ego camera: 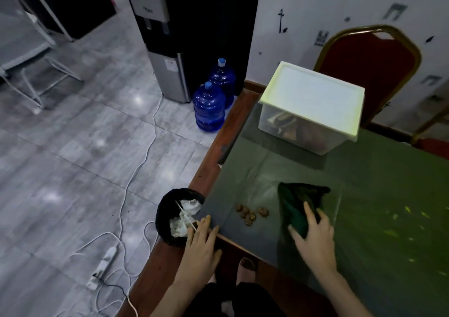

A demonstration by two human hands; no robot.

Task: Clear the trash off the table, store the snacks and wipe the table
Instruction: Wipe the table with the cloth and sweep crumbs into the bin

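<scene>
A dark green cloth (297,201) lies bunched on the table's green cover (379,195). My right hand (313,236) presses on its near end with fingers spread flat. Left of the cloth lie several small brown crumbs or shells (251,213). My left hand (201,241) rests at the table's near-left corner, fingers straight, beside a black-lined trash bin (165,216) that holds crumpled white paper and a thin stick. A clear snack box (308,120) with a pale lid on it stands at the far side; dark packets show through its wall.
A red chair with a gold frame (369,61) stands behind the table. On the tiled floor to the left are two blue water jugs (210,105), a water dispenser (160,37), and white cables with a power strip (104,265).
</scene>
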